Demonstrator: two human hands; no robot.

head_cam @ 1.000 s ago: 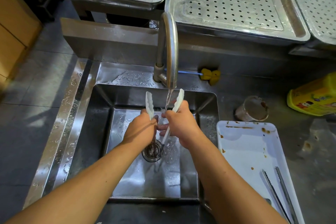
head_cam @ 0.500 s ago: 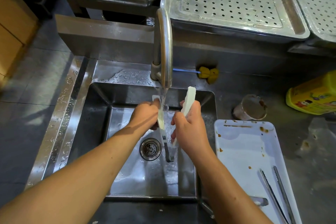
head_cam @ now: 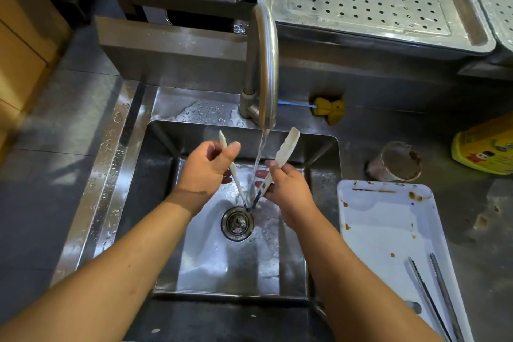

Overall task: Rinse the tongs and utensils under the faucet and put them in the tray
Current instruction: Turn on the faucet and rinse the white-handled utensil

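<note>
Presently your left hand (head_cam: 206, 166) is over the left half of the sink (head_cam: 161, 175). Its grip is curled round one arm of the white tongs (head_cam: 287, 147), with the thumb laid along that arm. The tongs are spread in a wide V, tips up toward the sink's far edge and hinge end down, just above the drain (head_cam: 237, 223). Water (head_cam: 258, 158) from the faucet (head_cam: 265, 64) runs down between the two arms toward the hinge end. Your right hand (head_cam: 288, 189) has the other arm in a curled-finger grip near its middle. Right of the sink, toward the near right corner of the surface (head_cam: 458, 203), lies the sauce-stained white tray (head_cam: 374, 230), with metal tongs (head_cam: 433, 294) in its near right corner. A stained clear cup (head_cam: 397, 161) stands just beyond the tray's far edge, and a yellow container (head_cam: 485, 147) sits at the right edge of the surface.
</note>
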